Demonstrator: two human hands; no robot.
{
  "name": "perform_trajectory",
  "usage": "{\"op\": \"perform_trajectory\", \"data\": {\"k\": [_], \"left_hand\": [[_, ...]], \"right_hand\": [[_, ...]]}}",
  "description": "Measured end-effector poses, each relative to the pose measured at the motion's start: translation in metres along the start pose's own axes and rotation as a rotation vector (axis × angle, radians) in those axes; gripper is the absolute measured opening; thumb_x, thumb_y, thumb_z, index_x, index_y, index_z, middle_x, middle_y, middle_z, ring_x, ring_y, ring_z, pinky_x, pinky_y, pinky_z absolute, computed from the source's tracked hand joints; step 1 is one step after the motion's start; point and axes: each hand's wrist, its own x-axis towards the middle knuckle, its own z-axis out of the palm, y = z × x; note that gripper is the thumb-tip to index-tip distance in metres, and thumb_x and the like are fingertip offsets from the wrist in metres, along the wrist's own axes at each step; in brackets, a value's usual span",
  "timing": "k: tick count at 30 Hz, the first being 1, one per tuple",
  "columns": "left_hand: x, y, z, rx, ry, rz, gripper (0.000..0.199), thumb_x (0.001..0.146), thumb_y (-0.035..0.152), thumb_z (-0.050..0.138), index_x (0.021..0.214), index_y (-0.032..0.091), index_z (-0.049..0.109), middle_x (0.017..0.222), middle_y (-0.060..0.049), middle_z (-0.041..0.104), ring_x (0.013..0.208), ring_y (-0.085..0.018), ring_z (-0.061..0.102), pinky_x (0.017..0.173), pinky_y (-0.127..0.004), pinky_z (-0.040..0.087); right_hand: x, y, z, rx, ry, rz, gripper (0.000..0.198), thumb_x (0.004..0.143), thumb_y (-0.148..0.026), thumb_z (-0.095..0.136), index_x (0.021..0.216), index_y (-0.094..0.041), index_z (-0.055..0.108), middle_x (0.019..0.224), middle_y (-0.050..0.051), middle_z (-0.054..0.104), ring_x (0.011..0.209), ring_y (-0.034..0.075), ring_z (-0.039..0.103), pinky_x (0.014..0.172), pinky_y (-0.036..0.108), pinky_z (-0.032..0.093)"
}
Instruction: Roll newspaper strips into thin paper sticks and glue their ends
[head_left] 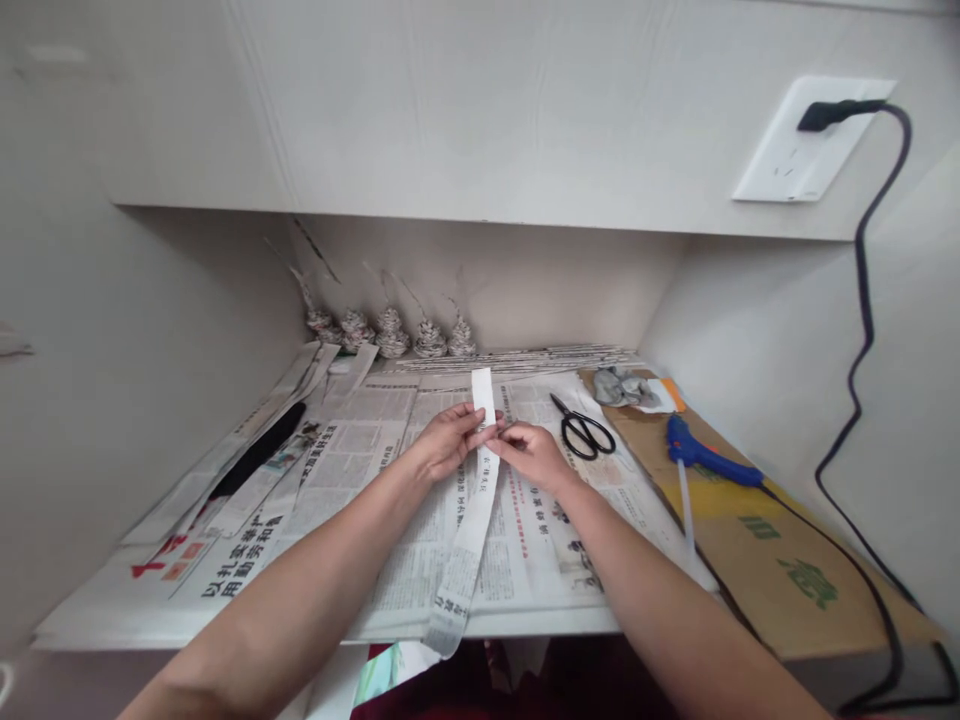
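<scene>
A long newspaper strip (465,540) runs from its white far end down over the table's front edge. My left hand (450,438) is closed on the strip from the left, its thumb lying on top. From the right, my right hand (531,452) pinches the strip's right edge close to the left fingertips. Whether a thin stick sits between the fingers is too small to tell. Black-handled scissors (586,436) lie just right of my right hand. Under both hands are spread newspaper sheets (375,440).
Several coiled paper cones (430,338) stand along the back left, beside thin rolled paper sticks (517,358). Cut strips (259,455) lie left. On cardboard (780,560) at right rests a blue glue gun (709,458), near crumpled grey plastic (626,386). A black cord (862,290) hangs from the socket.
</scene>
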Motion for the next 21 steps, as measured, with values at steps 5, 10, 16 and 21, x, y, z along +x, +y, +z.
{"op": "perform_trajectory", "data": {"k": [5, 10, 16, 21], "left_hand": [[0.001, 0.006, -0.002, 0.055, 0.018, -0.021, 0.016, 0.076, 0.022, 0.069, 0.086, 0.013, 0.059, 0.080, -0.006, 0.067, 0.074, -0.014, 0.067, 0.067, -0.025, 0.058], [-0.003, 0.002, 0.001, 0.149, 0.014, -0.033, 0.015, 0.072, 0.020, 0.071, 0.078, 0.010, 0.061, 0.072, -0.004, 0.064, 0.065, -0.010, 0.064, 0.062, -0.019, 0.057], [-0.008, -0.001, 0.007, 0.295, 0.007, -0.066, 0.024, 0.070, 0.025, 0.074, 0.085, 0.010, 0.062, 0.077, -0.007, 0.067, 0.064, -0.014, 0.067, 0.058, -0.021, 0.056], [-0.010, -0.007, 0.009, 0.373, -0.008, -0.068, 0.030, 0.067, 0.033, 0.075, 0.082, 0.011, 0.062, 0.076, -0.007, 0.068, 0.063, -0.015, 0.066, 0.052, -0.022, 0.054]], "right_hand": [[-0.001, -0.004, -0.003, 0.093, 0.000, 0.055, 0.036, 0.077, -0.051, 0.058, 0.068, -0.018, 0.068, 0.059, -0.001, 0.057, 0.058, 0.013, 0.049, 0.057, 0.025, 0.036], [0.000, -0.002, -0.004, 0.192, 0.031, 0.108, 0.038, 0.077, -0.052, 0.058, 0.071, -0.017, 0.069, 0.058, 0.000, 0.058, 0.056, 0.013, 0.050, 0.056, 0.025, 0.038], [0.005, 0.001, -0.007, 0.517, 0.145, 0.253, 0.040, 0.068, -0.050, 0.068, 0.091, -0.018, 0.070, 0.076, 0.003, 0.064, 0.056, 0.011, 0.050, 0.044, 0.022, 0.033], [0.004, -0.004, -0.010, 0.568, 0.078, 0.240, 0.039, 0.067, -0.048, 0.069, 0.089, -0.016, 0.071, 0.058, 0.000, 0.057, 0.053, 0.010, 0.047, 0.041, 0.021, 0.028]]}}
